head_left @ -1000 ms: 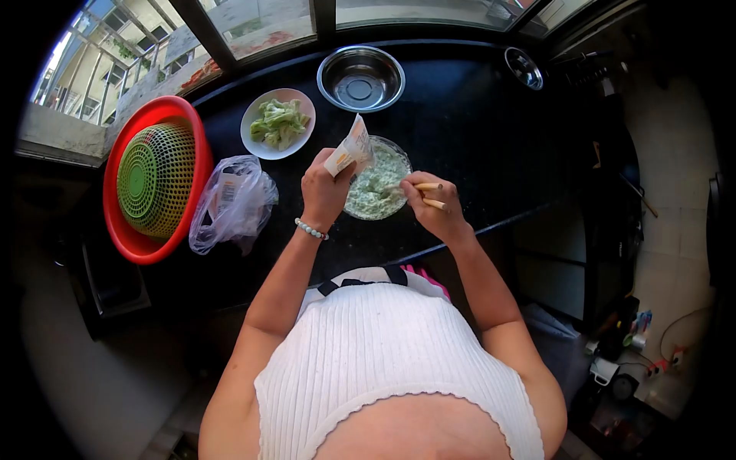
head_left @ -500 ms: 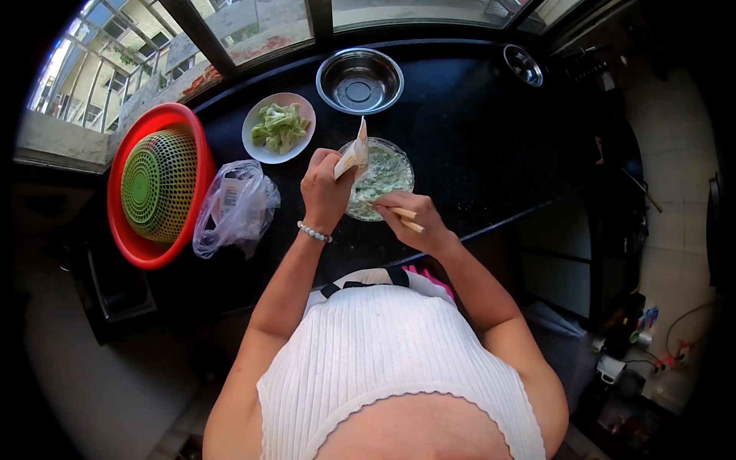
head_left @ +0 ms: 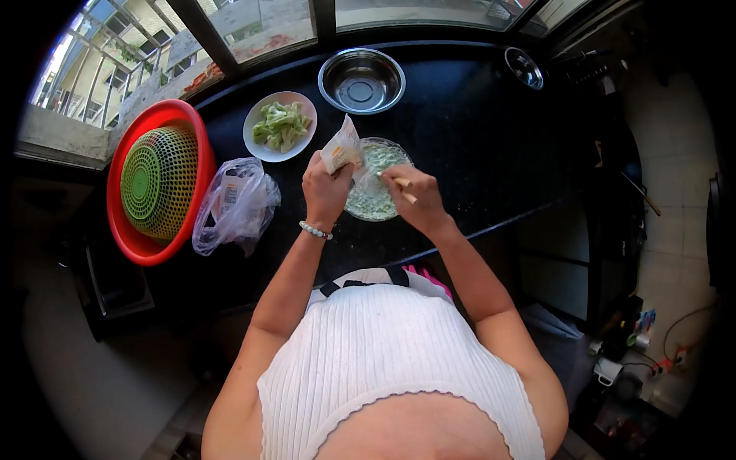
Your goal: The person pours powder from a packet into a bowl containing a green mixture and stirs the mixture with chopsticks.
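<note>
My left hand point(head_left: 325, 190) grips a printed white packet point(head_left: 342, 146), tilted over the left side of a clear bowl point(head_left: 371, 218). Inside that bowl is a mix of chopped green bits and white powder point(head_left: 380, 158). Chopsticks point(head_left: 404, 182) are held in my right hand point(head_left: 421, 202), which is over the bowl's right part. Their lower tips are mostly hidden by my fingers. Behind the packet stands a white plate point(head_left: 257, 150) with pale green vegetable pieces point(head_left: 281, 126).
A steel basin point(head_left: 361, 93) stands by the window. At left, a red basin point(head_left: 117, 201) holds a green colander point(head_left: 159, 182), with a clear plastic bag point(head_left: 240, 205) beside it. A small shiny metal bowl point(head_left: 524, 69) sits at the far right of the black countertop point(head_left: 483, 146).
My right hand has moved away from me and slightly right with the chopsticks, across the bowl. The packet has turned, now showing more of its printed side.
</note>
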Tool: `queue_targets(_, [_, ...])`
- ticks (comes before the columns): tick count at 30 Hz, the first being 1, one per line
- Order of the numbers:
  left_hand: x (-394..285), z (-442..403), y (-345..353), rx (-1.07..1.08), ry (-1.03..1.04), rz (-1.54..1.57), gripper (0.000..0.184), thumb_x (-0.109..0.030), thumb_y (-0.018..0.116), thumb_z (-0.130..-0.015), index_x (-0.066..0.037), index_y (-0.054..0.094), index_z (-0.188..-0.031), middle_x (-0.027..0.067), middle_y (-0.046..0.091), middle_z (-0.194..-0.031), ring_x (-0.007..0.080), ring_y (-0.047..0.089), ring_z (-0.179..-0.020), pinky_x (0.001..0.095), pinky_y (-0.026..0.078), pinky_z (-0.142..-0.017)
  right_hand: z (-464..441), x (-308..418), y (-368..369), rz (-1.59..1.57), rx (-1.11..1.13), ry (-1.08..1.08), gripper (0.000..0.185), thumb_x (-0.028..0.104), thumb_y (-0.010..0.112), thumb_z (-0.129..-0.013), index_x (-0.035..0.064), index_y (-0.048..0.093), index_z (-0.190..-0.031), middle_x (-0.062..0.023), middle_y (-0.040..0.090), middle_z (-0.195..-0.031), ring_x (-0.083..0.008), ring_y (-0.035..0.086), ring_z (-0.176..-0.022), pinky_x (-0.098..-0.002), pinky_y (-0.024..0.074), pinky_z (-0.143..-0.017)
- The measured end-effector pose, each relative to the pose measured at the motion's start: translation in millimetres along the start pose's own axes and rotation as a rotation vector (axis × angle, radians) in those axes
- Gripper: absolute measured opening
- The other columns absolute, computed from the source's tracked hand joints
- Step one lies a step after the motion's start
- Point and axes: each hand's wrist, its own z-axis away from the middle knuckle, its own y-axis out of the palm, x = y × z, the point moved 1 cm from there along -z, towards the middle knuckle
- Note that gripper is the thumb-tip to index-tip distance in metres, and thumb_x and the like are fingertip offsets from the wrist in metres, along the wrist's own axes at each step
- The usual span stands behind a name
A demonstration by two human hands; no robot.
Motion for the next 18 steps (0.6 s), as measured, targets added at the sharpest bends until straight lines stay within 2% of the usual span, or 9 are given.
queue_targets(3, [8, 1, 1, -0.009, -0.122, 0.161, 0.016, -0.009, 0.069, -0.084, 0.002, 0.069, -0.096, 0.0094, 0.067, -0.087, 0.0244, 0.067, -0.075, 0.0349, 0.052, -0.068, 13, 16, -1, -0.164, 0.162, 0.025, 0.004, 0.005, 0.066, -0.085, 0.0017, 0.066, -0.086, -0.0139, 0.068, -0.082, -0.0302, 0.068, -0.072, -0.0342, 0.0537, -0.065])
queue_targets(5, [35, 0, 3, 0.017, -0.315, 0.360, 0.017, -0.010, 0.068, -0.087, 0.003, 0.069, -0.097, 0.0082, 0.069, -0.084, 0.0211, 0.068, -0.073, 0.0332, 0.052, -0.068, 15, 10, -19, -0.129, 0.119, 0.224, 0.003, 0.004, 0.065, -0.085, 0.0013, 0.066, -0.086, -0.0139, 0.068, -0.080, -0.0309, 0.068, -0.073, -0.0343, 0.0536, -0.064])
queue_targets(7, [26, 0, -7, 0.068, -0.563, 0.547, 0.020, -0.015, 0.064, -0.092, 0.003, 0.066, -0.099, 0.0062, 0.068, -0.080, 0.0162, 0.065, -0.066, 0.0283, 0.051, -0.055, 6, 1, -24, 0.019, 0.044, 0.263, 0.003, 0.004, 0.065, -0.085, 0.0012, 0.066, -0.086, -0.0141, 0.068, -0.081, -0.0308, 0.068, -0.072, -0.0344, 0.0536, -0.063])
queue_targets(10, [19, 3, -10, 0.061, -0.754, 0.756, 0.023, -0.018, 0.059, -0.094, 0.002, 0.060, -0.106, 0.0080, 0.067, -0.083, 0.0128, 0.064, -0.060, 0.0228, 0.047, -0.040, 2, 7, 4, -0.054, -0.046, -0.026, 0.004, 0.004, 0.065, -0.086, 0.0009, 0.066, -0.084, -0.0141, 0.068, -0.079, -0.0279, 0.069, -0.070, -0.0339, 0.0532, -0.060])
queue_targets(13, [11, 9, -20, -0.002, -0.809, 0.915, 0.025, -0.017, 0.058, -0.095, 0.003, 0.058, -0.109, 0.0087, 0.067, -0.086, 0.0132, 0.064, -0.060, 0.0225, 0.048, -0.040, 12, 9, -12, -0.245, 0.139, 0.164, 0.007, 0.005, 0.064, -0.088, 0.0007, 0.066, -0.083, -0.0133, 0.068, -0.077, -0.0252, 0.068, -0.067, -0.0333, 0.0524, -0.059])
queue_targets(14, [15, 11, -26, -0.004, -0.811, 0.912, 0.024, -0.017, 0.057, -0.095, 0.003, 0.057, -0.110, 0.0083, 0.068, -0.086, 0.0140, 0.064, -0.060, 0.0232, 0.049, -0.041, 11, 3, -23, -0.245, 0.209, 0.378, 0.007, 0.006, 0.064, -0.088, 0.0010, 0.067, -0.084, -0.0129, 0.068, -0.078, -0.0238, 0.069, -0.068, -0.0326, 0.0525, -0.059])
queue_targets(15, [16, 13, -33, -0.006, -0.800, 0.935, 0.024, -0.017, 0.057, -0.095, 0.002, 0.056, -0.110, 0.0085, 0.067, -0.088, 0.0151, 0.065, -0.063, 0.0246, 0.049, -0.041, 7, -4, -27, -0.138, 0.116, 0.357, 0.005, 0.006, 0.065, -0.087, 0.0020, 0.067, -0.085, -0.0127, 0.068, -0.078, -0.0233, 0.069, -0.067, -0.0313, 0.0524, -0.058])
queue_targets(17, [23, 20, -40, -0.034, -0.844, 0.951, 0.022, -0.016, 0.059, -0.094, -0.007, 0.055, -0.114, 0.0058, 0.068, -0.095, 0.0128, 0.065, -0.071, 0.0253, 0.043, -0.043, -3, -9, -16, 0.049, -0.055, 0.126, 0.004, 0.005, 0.065, -0.087, 0.0019, 0.067, -0.085, -0.0129, 0.068, -0.078, -0.0232, 0.069, -0.067, -0.0302, 0.0524, -0.056])
queue_targets(18, [22, 23, -44, -0.041, -0.849, 0.964, 0.022, -0.016, 0.059, -0.094, -0.007, 0.055, -0.115, 0.0057, 0.068, -0.095, 0.0128, 0.065, -0.072, 0.0252, 0.043, -0.043, -3, -2, -11, -0.018, -0.009, 0.068, 0.004, 0.004, 0.065, -0.087, 0.0016, 0.067, -0.084, -0.0131, 0.068, -0.078, -0.0239, 0.069, -0.067, -0.0302, 0.0526, -0.056])
